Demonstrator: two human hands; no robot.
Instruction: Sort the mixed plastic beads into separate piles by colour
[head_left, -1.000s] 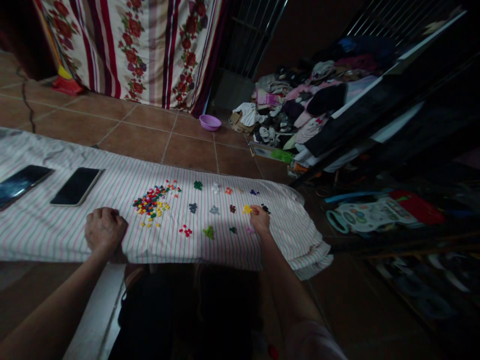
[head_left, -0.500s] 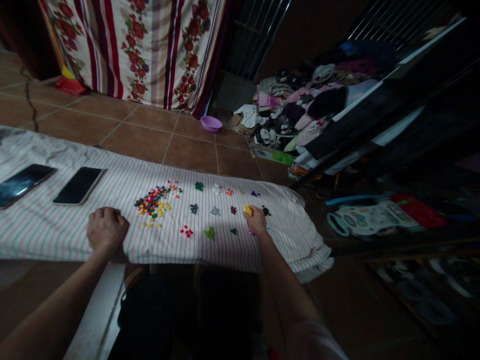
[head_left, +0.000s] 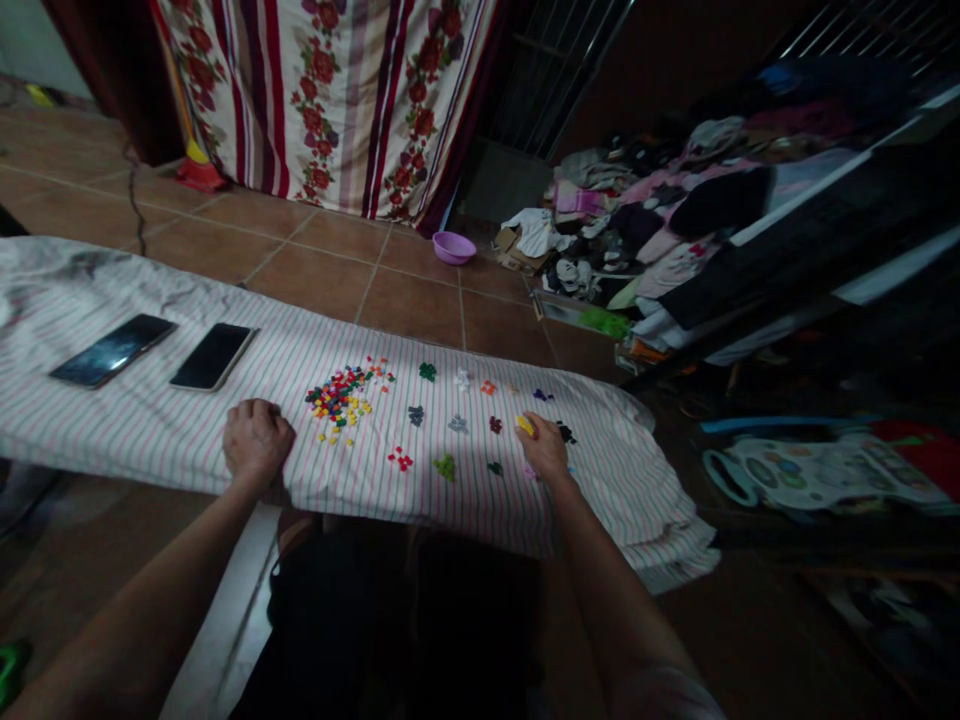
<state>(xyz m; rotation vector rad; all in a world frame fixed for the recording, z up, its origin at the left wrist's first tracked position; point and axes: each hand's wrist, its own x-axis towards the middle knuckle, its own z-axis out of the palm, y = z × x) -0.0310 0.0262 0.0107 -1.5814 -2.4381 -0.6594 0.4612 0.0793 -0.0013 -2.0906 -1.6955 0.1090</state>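
R hand (head_left: 546,447) clamped on yellow pcs (head_left: 526,427) at its L side, btwn brown pile (head_left: 495,425) & black pile (head_left: 567,434).

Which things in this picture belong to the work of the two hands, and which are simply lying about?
Part of the work:
Yellow pieces at the fingertips of the right hand
Mixed pile of coloured pieces
Single-colour clusters
Striped cloth beneath them

Apparently just lying about:
Two phones
Purple basin
Heap of clothes
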